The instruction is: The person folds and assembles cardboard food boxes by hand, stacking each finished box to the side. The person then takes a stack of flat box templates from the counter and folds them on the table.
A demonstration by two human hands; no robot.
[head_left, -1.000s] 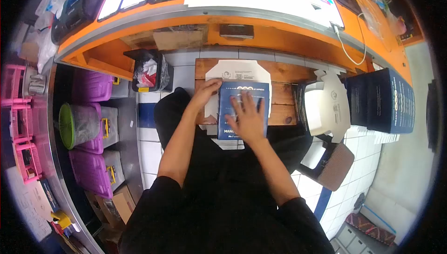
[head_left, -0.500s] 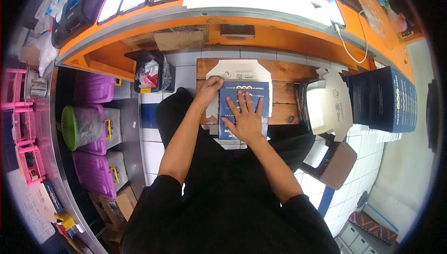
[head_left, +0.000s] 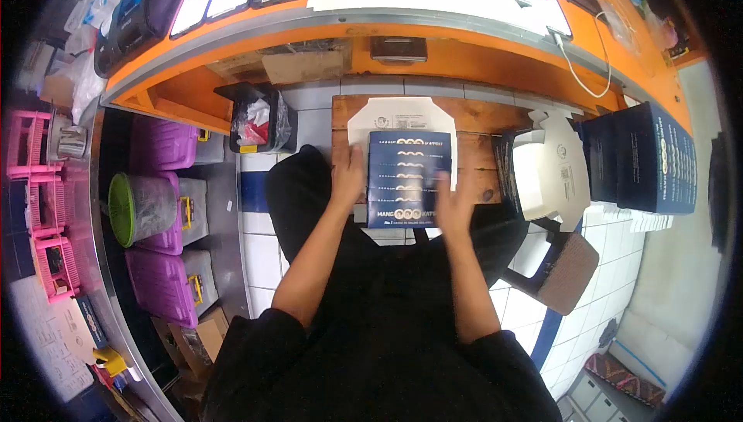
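A blue printed carton piece point(head_left: 409, 182) lies on a white cardboard sheet point(head_left: 404, 114), which rests on a low wooden table point(head_left: 474, 151) in front of me. At the left edge of the blue piece is my left hand point(head_left: 347, 176), its fingers near the white sheet; blur hides how they are set. My right hand point(head_left: 457, 204) is beside the right edge of the blue piece, smeared by motion, its fingers hard to make out.
Cream folded cardboard point(head_left: 546, 178) stands right of the table, with blue cartons point(head_left: 646, 160) beyond. A black bin point(head_left: 261, 124) is at the left, near purple-lidded boxes point(head_left: 159, 213). An orange desk point(head_left: 457, 39) spans the front; a brown stool point(head_left: 569, 273) is at the right.
My right hand has lifted off the blue piece and moved to its right side. My left hand has dropped from the upper left corner to along the left edge.
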